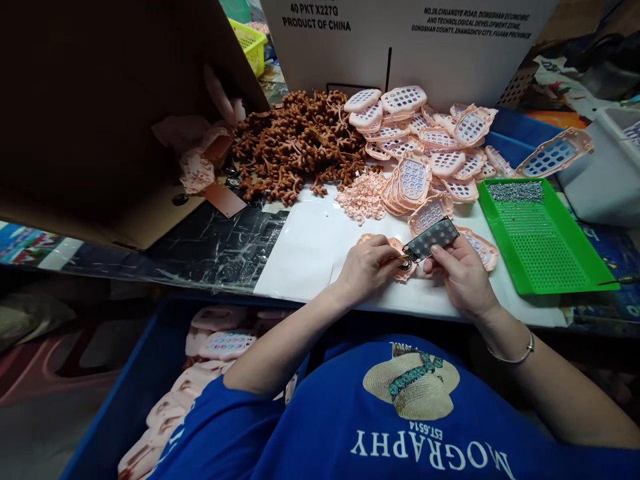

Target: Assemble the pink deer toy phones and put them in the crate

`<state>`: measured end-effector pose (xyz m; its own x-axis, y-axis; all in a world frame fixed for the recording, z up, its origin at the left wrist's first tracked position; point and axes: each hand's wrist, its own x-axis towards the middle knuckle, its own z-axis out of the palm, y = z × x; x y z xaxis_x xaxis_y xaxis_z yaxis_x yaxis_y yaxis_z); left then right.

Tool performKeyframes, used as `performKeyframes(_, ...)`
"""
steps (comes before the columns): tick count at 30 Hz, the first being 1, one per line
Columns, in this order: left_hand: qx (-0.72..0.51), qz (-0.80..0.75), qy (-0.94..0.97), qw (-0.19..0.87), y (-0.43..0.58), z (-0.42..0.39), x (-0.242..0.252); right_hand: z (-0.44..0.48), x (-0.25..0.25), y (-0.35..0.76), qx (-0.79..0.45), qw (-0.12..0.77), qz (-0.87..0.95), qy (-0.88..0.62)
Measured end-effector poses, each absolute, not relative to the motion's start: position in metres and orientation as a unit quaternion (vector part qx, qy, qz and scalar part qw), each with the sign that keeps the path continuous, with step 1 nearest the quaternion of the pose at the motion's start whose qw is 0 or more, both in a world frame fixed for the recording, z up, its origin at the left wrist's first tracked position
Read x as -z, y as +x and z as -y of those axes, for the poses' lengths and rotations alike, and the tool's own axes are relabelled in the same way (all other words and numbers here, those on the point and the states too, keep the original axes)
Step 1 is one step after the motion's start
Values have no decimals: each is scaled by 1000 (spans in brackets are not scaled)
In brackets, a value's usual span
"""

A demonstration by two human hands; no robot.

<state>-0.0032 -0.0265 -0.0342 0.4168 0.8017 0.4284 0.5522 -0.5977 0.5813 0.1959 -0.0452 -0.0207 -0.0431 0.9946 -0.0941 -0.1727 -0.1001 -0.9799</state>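
Head view shows two bare hands working over a sheet of white paper (pixel 300 250) at the near edge of the table. Between the right hand (pixel 463 273) and the left hand (pixel 373 263) is a dark circuit board (pixel 433 239), tilted, with rows of pale round spots. Right thumb and fingers pinch its near edge — a narrow, firm-looking hold. Left fingertips come together at its left end, beside a thin yellow wire (pixel 403 257); whether they grip the wire or only touch it, I cannot tell. Partly hidden behind the left hand, a pink shell (pixel 369 237) lies on the paper.

Beyond the board rises a heap of pink shells (pixel 450 160), many fitted with pale keypads. Small pink pieces (pixel 363 197) form a mound at its left, and next to them spreads a large pile of brown branching pieces (pixel 300 147). Behind stands a white carton (pixel 360 67) printed with black lettering; an open cardboard box (pixel 100 120) fills the upper left.

To the right sits a green tray (pixel 587 247), perforated, with silvery screws (pixel 515 192) gathered at its far end. Below the table edge at left, a blue bin (pixel 131 387) holds pink casings (pixel 167 407) — stacked in a row.
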Motion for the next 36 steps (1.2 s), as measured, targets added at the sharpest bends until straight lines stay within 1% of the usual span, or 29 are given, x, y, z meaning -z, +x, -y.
performKeyframes(6, -248, -348, 879, 210, -17, 19, 16, 46, 26, 202, -566, 451, 474, -501)
performKeyframes(10, -215, -305, 894, 247, -23, 14, 9, 47, 25, 201, -551, 431, 490, -520)
performKeyframes(17, -227, -355, 877, 233, -19, 18, 17, 53, 25, 201, -546, 439, 500, -510)
performKeyframes(21, -230, -342, 878, 242, -19, 18, 15, 54, 26, 199, -545, 460, 487, -504)
performKeyframes(25, -258, -347, 866, 250, -18, 17, 14, 54, 27, 197, -536, 487, 476, -499)
performKeyframes(29, -288, -385, 834, 269, -12, 17, 16, 54, 27, 197, -537, 485, 474, -502)
performKeyframes(31, -283, -395, 833, 265, -11, 18, 17, 56, 26, 198, -536, 480, 476, -506)
performKeyframes(36, -233, -364, 877, 210, -17, 20, 15, 58, 26, 198, -523, 477, 485, -514)
